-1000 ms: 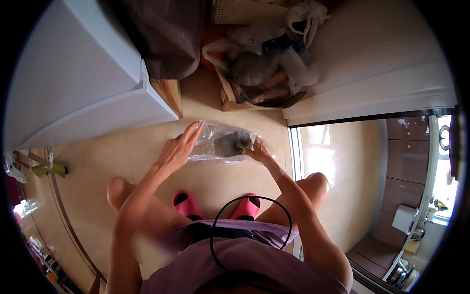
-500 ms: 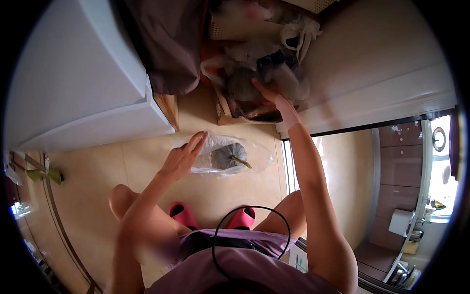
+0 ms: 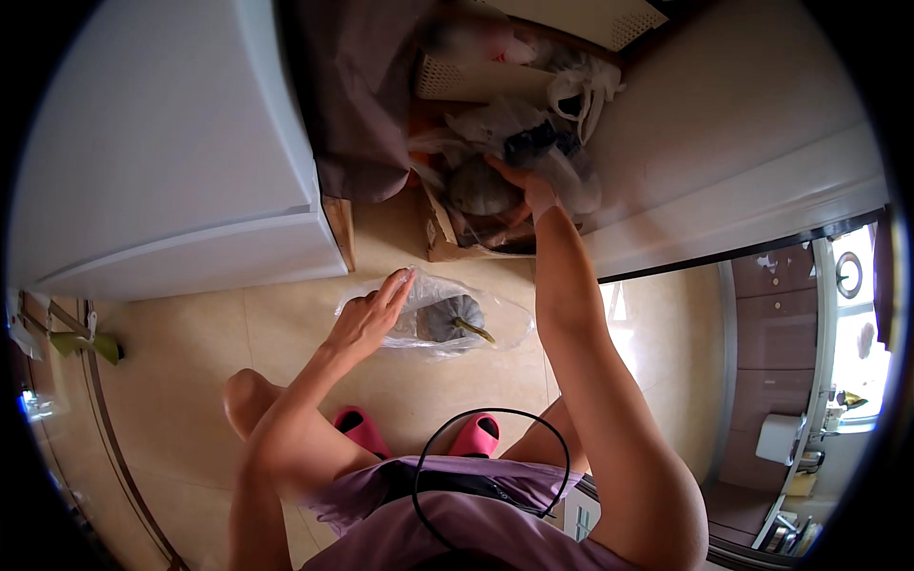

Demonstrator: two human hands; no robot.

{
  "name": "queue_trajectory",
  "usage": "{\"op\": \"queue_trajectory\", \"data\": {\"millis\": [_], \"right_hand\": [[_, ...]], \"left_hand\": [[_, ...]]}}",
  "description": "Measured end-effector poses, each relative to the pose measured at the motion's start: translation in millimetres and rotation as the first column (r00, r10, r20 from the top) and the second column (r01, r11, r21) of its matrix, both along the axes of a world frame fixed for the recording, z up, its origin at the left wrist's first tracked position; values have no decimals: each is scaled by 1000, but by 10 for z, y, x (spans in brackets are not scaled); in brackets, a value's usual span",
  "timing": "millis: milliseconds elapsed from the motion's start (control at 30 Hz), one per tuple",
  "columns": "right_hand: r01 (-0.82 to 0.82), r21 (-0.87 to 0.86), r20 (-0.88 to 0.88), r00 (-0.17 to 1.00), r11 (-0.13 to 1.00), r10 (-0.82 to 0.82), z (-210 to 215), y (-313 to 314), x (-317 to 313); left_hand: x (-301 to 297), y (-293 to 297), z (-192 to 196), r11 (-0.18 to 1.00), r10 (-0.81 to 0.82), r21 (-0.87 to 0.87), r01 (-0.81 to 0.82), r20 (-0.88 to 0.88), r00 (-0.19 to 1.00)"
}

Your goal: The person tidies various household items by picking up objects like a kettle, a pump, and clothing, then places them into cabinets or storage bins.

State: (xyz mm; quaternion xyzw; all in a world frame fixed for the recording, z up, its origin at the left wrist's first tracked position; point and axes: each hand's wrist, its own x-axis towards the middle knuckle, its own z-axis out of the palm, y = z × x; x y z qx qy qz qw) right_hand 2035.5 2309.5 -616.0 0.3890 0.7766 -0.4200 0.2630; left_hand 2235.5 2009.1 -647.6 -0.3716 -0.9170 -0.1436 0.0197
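Note:
A grey-green pumpkin point(image 3: 445, 318) with a curved stem lies on the floor in a clear plastic bag point(image 3: 505, 319). At the bag's left side, the fingers of my left hand point(image 3: 373, 312) are closed together on its edge. My right hand point(image 3: 526, 187) reaches into a cardboard box point(image 3: 446, 246) and grips the right side of a second pumpkin point(image 3: 478, 188). Its thumb lies along the top, with fingers curled lower down, partly in shadow. Translucent bags point(image 3: 500, 122) surround this pumpkin in the box.
A white appliance point(image 3: 181, 171) stands at left, beside a draped brown cloth point(image 3: 357, 105). Behind the box are a beige perforated basket point(image 3: 476, 81) and a white bag with handles point(image 3: 583, 95). A white panel point(image 3: 724, 143) borders the right. My feet wear pink slippers point(image 3: 476, 436).
My right hand has closed around the pumpkin in the box, and the bag there no longer covers the pumpkin's front. My left hand stays at the floor bag's edge. The view has shifted slightly.

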Motion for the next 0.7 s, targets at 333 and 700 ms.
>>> {"op": "queue_trajectory", "data": {"millis": [333,700], "right_hand": [[332,-229,-6,940,915,-342,171,-70,359],[19,-654,-324,897,757,-302,-192,341,1064]], "left_hand": [[44,13,2,999,-25,24,24,59,998],[4,-52,-88,970,115,177,-167,271,956]]}}
